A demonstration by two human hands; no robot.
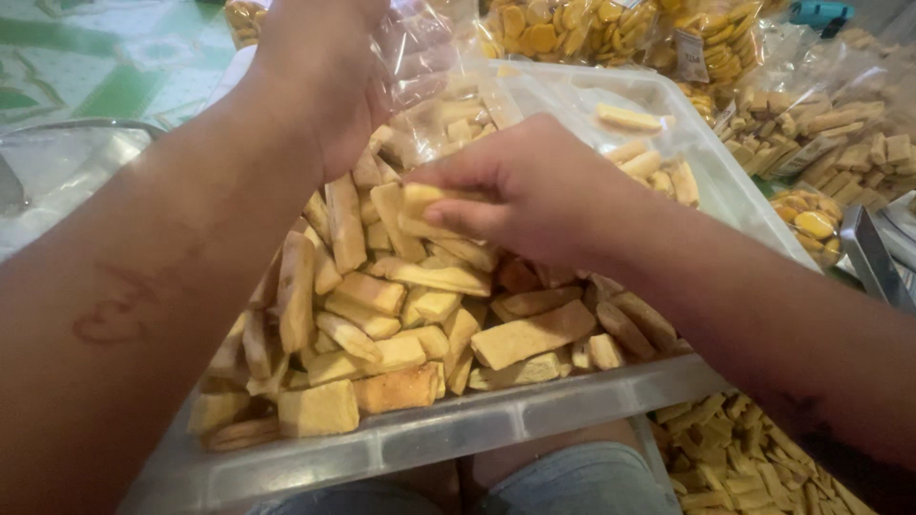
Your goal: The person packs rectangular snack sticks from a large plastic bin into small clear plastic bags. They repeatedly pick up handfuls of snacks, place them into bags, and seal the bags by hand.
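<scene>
Across the middle of the frame our clear plastic tub (534, 412) brims with biscuit sticks (401, 315). Top centre, our left hand (320, 72) clutches a clear bag (434, 81); just below, our right hand (520, 186) pinches two sticks (425, 210).

Pale golden-tan biscuit sticks (429, 315) are seen in a clear plastic tub (534, 415), brighter yellow rounds (563, 29) bagged at 12 o'clock, green-patterned floor (105, 67) at 10 o'clock.

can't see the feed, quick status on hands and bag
Left hand grips clear bag. Right hand pinches biscuits at its mouth. Tray full, nothing blocking.
</scene>
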